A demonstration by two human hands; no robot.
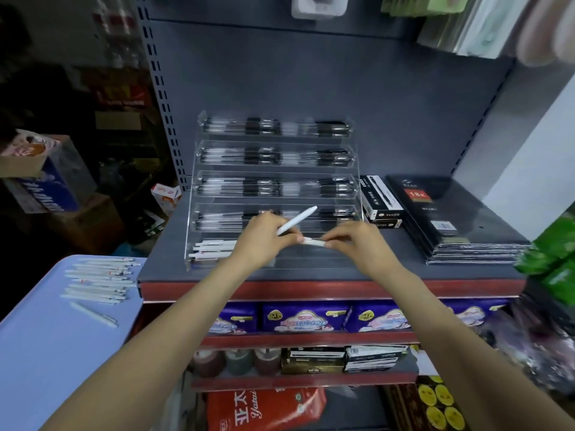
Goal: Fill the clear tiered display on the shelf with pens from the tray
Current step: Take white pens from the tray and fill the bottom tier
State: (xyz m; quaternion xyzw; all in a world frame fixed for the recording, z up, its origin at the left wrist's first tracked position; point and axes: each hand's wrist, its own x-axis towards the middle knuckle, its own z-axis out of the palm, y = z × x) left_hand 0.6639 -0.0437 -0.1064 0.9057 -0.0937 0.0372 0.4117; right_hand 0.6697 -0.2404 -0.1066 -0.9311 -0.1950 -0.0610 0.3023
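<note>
Gripping a white pen (pixel 297 219) in my left hand (pixel 266 236), fingers curled round its lower end, tip angled up and to the right over the display. My right hand (pixel 354 241) pinches a second white pen (pixel 312 242) by its right end; that one lies roughly level, and its left end meets my left fingers. Both hands sit just above the bottom tier of the clear tiered display (pixel 273 194), close together, nearly touching

Bottom tier: a small stack of white pens (pixel 214 248) at its left end, the part right of my hands looks bare through the acrylic. Four tiers above hold clear-barrelled black pens (pixel 273 157), lying sideways in two groups per tier

Display stands on the grey shelf (pixel 389 269) with a red front edge, against the grey back panel. Right of it, touching or nearly so: black pen boxes (pixel 378 197), then a stack of black notebooks (pixel 441 219) with a red label

Left and lower: pale blue tray (pixel 46 337) with loose white pens (pixel 99 279) bunched near its far edge, one more pen (pixel 93 314) lying apart, closer to me

Lower shelves: purple packs (pixel 305 317), below those boxes and jars, too blurred to read
</note>
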